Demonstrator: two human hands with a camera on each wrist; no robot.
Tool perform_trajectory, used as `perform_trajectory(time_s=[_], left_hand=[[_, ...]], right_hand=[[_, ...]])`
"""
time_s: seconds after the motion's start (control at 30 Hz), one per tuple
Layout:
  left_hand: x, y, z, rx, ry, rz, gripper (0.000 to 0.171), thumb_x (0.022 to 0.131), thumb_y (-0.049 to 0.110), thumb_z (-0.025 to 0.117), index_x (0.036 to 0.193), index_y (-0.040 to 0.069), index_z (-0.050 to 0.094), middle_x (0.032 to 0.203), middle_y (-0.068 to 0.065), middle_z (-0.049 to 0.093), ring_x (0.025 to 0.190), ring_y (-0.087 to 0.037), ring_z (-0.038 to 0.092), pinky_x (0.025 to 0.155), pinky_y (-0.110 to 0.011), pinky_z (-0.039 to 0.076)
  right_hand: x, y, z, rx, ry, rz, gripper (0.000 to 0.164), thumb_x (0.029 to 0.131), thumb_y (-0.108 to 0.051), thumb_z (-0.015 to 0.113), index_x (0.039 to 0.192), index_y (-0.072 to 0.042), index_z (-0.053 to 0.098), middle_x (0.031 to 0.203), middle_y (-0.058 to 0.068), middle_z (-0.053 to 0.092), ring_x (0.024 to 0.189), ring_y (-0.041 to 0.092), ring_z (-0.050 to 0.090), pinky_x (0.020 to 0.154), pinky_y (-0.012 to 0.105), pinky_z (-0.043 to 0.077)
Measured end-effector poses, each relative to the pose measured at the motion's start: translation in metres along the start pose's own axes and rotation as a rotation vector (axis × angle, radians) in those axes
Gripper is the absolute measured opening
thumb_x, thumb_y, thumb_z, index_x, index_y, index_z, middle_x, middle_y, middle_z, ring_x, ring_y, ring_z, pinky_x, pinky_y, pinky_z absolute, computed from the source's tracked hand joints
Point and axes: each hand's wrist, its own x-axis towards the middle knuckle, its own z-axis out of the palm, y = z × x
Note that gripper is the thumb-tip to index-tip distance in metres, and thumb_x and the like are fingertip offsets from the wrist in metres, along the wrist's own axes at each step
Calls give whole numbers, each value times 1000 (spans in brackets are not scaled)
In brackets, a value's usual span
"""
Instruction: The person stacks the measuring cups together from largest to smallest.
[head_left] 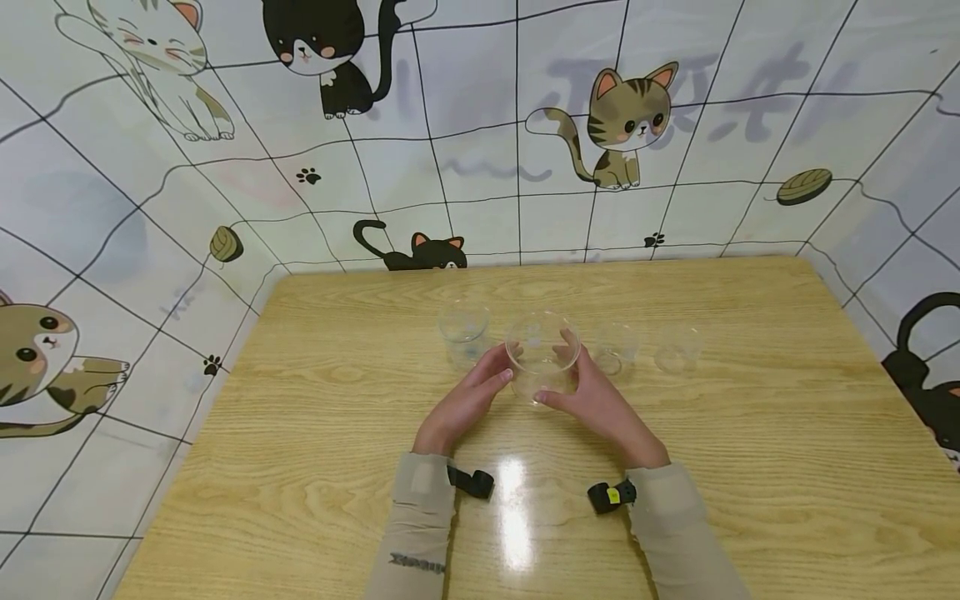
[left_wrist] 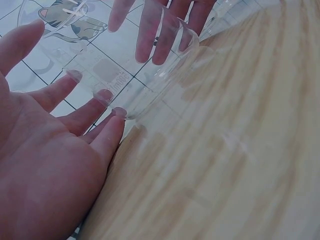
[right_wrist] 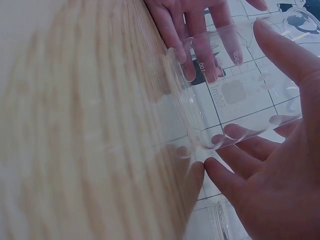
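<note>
A clear beaker [head_left: 534, 360] with white volume marks, "500ml" among them, stands upright at mid-table between the hands. From its left side my left hand [head_left: 480, 385] holds it, fingertips against the wall and thumb toward the near side. On the right, my right hand [head_left: 600, 404] cups the beaker, with the thumb [right_wrist: 280, 47] across the near face and the fingers round behind. Through the clear wall of the beaker [right_wrist: 235, 95] the opposite hand's fingers show in the right wrist view. The beaker's base is close over the wooden table [head_left: 315, 467].
Another clear beaker [head_left: 463, 329] stands just left of the held one. To the right are two smaller clear vessels [head_left: 617, 346], [head_left: 677, 348], faint against the wood. A cat-print cloth [head_left: 480, 158] rises behind the table's back edge and along both sides.
</note>
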Motion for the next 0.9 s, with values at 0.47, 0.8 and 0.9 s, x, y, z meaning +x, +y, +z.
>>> perform_trajectory(time_s=[0.47, 0.8, 0.9], left_hand=[[0, -1, 0, 0, 18, -4, 53, 91, 36, 47, 139, 23, 29, 142, 2, 29, 129, -9, 25, 105, -38, 19], [9, -25, -4, 33, 54, -27, 51, 87, 47, 49, 134, 36, 33, 137, 14, 34, 127, -5, 27, 104, -38, 20], [9, -26, -4, 39, 57, -24, 48, 88, 45, 48, 134, 37, 34, 136, 14, 35, 126, -5, 28, 104, -39, 20]], right_hand=[[9, 26, 3, -42, -4, -10, 98, 75, -27, 72, 144, -17, 2, 138, 18, 31, 127, 38, 27, 100, 52, 22], [13, 41, 5, -36, 6, -10, 99, 72, -40, 72, 143, -27, 5, 139, 10, 32, 128, 31, 28, 101, 48, 24], [12, 40, 4, -40, 0, -9, 99, 71, -43, 72, 143, -26, 6, 139, 9, 32, 128, 29, 28, 102, 47, 24]])
